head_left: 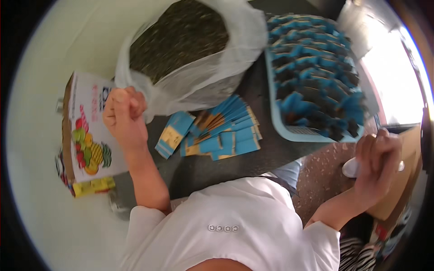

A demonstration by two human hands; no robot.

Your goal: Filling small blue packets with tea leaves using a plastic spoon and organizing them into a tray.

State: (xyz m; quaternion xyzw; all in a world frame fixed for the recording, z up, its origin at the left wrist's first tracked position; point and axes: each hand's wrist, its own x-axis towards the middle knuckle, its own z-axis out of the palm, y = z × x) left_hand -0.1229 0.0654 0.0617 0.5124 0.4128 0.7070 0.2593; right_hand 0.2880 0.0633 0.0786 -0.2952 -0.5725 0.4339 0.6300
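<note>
My left hand (124, 108) is curled into a fist, raised beside the rim of a translucent plastic bag (203, 81). Nothing shows in it. Dark, loose, dried leaf-like material (183, 37) fills the bag. Off to the right, my right hand (378, 162) is held up past the table edge, fingers curled and slightly blurred, with no object visible in it. Nearest to it is a light blue plastic basket (283, 130), packed with rows of small blue pouches (312, 67) holding dark material. Flat blue-and-tan packets (234, 132) lie fanned out on the dark table (203, 172), with one packet (174, 133) angled beside them.
A cardboard carton (90, 135) printed with fruit stands at the left, by the pale wall (44, 111). A yellow packet (94, 186) lies below it. Right of the table are the speckled floor (315, 176), a white shoe (349, 167) and a brown cardboard box (396, 183).
</note>
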